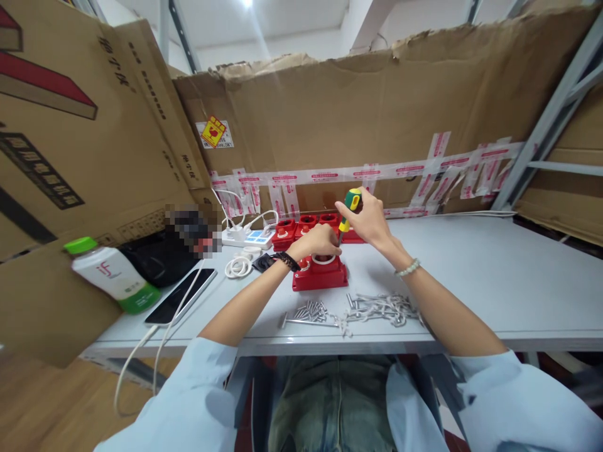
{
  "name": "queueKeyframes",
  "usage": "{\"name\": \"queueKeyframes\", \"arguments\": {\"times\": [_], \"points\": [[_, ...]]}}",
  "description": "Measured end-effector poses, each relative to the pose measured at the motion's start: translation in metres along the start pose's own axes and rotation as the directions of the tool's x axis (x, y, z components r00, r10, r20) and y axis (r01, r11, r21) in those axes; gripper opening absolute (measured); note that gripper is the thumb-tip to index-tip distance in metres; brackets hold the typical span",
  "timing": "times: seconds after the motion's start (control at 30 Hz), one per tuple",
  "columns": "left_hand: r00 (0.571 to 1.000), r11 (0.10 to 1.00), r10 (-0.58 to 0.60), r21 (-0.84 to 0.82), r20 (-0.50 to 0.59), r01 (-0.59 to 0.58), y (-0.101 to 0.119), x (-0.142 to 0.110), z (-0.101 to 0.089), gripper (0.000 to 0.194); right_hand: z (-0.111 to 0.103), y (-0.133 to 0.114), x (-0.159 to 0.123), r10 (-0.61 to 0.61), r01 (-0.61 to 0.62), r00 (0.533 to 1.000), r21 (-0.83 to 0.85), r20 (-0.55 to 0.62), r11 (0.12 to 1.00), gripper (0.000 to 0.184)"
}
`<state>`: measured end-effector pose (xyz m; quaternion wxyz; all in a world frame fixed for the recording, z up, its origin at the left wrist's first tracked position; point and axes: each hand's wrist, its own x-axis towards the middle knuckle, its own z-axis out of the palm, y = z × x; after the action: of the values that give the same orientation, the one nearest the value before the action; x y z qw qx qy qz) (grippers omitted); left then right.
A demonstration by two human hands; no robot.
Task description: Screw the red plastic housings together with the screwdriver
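Note:
A red plastic part (320, 276) with a white ring on top sits on the grey table (494, 282) in front of me. My left hand (316, 242) rests closed on top of it, holding it down. My right hand (370, 218) is wrapped round the green and yellow handle of a screwdriver (349, 206), held upright with its tip down at the red part. More red parts (306, 227) stand in a row just behind.
Loose screws (311, 310) and metal hooks (381, 307) lie at the front edge. White rings (238, 267), a power strip (247, 237), a phone (181, 295) with its cable and a white bottle (113, 275) are on the left. Taped cardboard (377, 107) walls the back.

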<state>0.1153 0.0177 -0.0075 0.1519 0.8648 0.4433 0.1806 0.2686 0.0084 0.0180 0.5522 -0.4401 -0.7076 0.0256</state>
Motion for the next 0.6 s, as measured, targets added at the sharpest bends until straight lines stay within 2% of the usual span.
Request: {"name": "queueKeyframes", "arguments": {"times": [0.13,0.23,0.3,0.4,0.53,0.6], "points": [[1.000,0.999,0.023,0.025,-0.022,-0.022,0.008,0.004,-0.003,0.023,-0.006,-0.003,0.001,0.002,-0.002,1.000,0.009,-0.031,1.000,0.031],[0.994,0.998,0.063,0.020,-0.084,-0.062,0.015,-0.002,-0.009,0.017,-0.017,-0.004,0.004,-0.006,0.013,0.991,0.051,-0.136,0.999,0.028],[0.986,0.996,0.089,0.020,-0.138,-0.087,0.020,-0.013,-0.017,0.014,-0.025,-0.003,0.008,-0.008,0.029,0.971,0.085,-0.240,0.996,0.027],[0.973,0.992,0.122,0.039,-0.195,-0.117,0.027,-0.045,-0.028,0.015,-0.032,0.001,0.012,-0.022,0.071,0.938,0.130,-0.345,0.989,0.027],[0.991,0.993,0.119,-0.013,-0.068,-0.121,0.029,-0.098,-0.029,0.011,-0.031,0.000,0.009,-0.051,0.104,0.941,0.142,-0.333,0.984,0.025],[0.992,0.994,0.106,0.000,0.066,-0.106,0.024,-0.119,-0.023,0.009,-0.029,-0.004,0.006,-0.058,0.105,0.952,0.144,-0.301,0.984,0.025]]}}
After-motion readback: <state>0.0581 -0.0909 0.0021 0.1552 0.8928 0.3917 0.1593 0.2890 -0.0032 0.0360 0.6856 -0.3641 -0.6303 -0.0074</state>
